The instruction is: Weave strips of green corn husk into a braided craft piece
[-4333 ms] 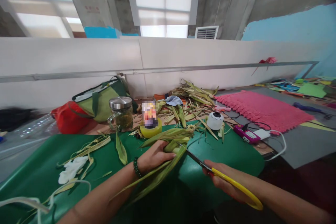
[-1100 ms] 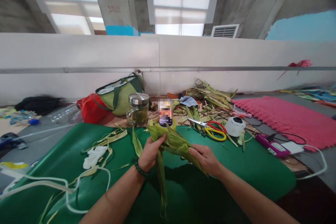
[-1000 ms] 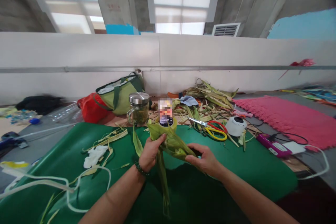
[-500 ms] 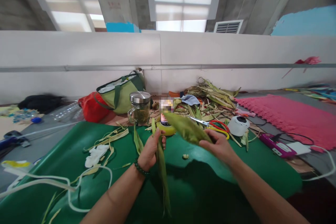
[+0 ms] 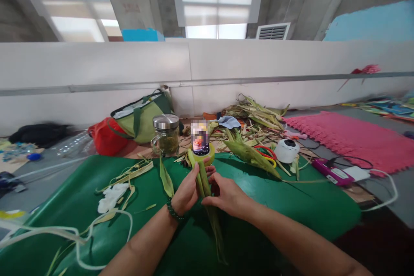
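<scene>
I am gripping a long green leaf upright over the near middle of the green mat, my left hand wrapping its left side and my right hand pinching it from the right, its tail trailing down toward me. Just beyond it a phone is standing in a yellow tape roll, with a glass jar to the far left. To the far right a husk is lying across the scissors, well apart from my hands.

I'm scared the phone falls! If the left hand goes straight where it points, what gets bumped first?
Probably the yellow tape roll holding the phone, just past the left hand; depth unclear.
</scene>
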The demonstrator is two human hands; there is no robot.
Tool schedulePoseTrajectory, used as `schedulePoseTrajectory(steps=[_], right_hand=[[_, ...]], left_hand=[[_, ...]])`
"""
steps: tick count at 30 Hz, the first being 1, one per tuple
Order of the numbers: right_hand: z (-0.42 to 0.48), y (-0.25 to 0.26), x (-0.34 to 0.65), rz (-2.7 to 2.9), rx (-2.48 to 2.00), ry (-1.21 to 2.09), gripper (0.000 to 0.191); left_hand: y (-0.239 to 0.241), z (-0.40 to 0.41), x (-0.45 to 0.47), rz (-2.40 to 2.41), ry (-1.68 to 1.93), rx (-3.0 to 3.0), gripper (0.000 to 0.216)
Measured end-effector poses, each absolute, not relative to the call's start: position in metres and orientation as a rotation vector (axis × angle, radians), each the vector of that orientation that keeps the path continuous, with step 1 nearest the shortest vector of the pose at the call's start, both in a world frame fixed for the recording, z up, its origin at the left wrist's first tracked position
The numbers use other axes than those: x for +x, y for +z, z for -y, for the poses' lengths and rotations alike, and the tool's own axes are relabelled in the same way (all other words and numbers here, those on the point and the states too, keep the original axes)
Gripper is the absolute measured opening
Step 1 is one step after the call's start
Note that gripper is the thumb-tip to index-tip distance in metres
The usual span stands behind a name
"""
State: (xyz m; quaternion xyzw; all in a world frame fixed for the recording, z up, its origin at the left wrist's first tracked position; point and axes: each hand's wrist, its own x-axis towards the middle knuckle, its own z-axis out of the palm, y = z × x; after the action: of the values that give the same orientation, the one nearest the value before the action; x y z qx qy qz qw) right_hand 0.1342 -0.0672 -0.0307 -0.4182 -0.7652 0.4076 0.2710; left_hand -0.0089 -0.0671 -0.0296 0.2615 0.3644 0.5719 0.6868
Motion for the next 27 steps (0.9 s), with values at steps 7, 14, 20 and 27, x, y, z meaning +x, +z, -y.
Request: schedulePoseTrajectory(steps=[7, 14, 20, 27], right_hand=[[0.034, -0.024, 0.143, 1.863, -0.912, 1.554, 0.013], [0.031, -0.037, 0.140, 1.928, -1.052, 0.980, 0.024], [0.019, -0.045, 0.147, 1.911, -1.037, 0.924, 0.040], [0.021, -0.045, 0.147, 1.876, -0.988, 1.014, 0.049]], left_hand=[[-0.028, 0.062, -0.019, -0.880, 1.347, 0.600, 0.037], [-0.036, 0.057, -0.023, -1.105, 1.427, 0.876, 0.035], [-0.024, 0.058, -0.030, -1.214, 1.434, 0.857, 0.056], [0.021, 0.075, -0.050, -1.303, 1.394, 1.003, 0.065]])
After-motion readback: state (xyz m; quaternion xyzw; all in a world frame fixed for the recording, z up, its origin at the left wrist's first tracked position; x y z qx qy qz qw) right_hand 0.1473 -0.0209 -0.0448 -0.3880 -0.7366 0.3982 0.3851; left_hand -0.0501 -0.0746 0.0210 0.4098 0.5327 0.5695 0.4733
